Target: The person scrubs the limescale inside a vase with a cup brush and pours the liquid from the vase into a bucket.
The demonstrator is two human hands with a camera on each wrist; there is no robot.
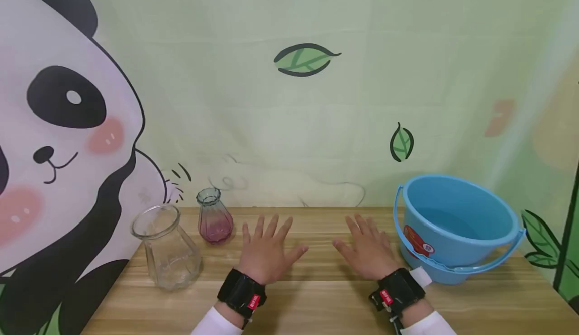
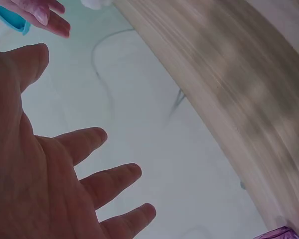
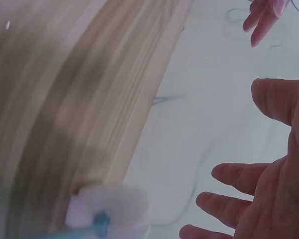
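My left hand (image 1: 267, 254) is held over the table with its fingers spread, holding nothing. To its left are a small pink-and-grey glass vase (image 1: 216, 222) and, nearer me, a larger clear glass jar (image 1: 174, 259), both upright. My right hand (image 1: 368, 249) is also spread and holds nothing, just left of a light blue bucket (image 1: 452, 254) whose handle hangs down in front. In the right wrist view, a blurred white, soft-looking thing (image 3: 132, 209) with a blue stick-like part lies near that hand; its kind is unclear.
The wood-grain table (image 1: 312, 295) ends at a green cloth backdrop (image 1: 253, 124) printed with a panda and leaves. A dark upright edge (image 1: 569, 224) stands at the far right.
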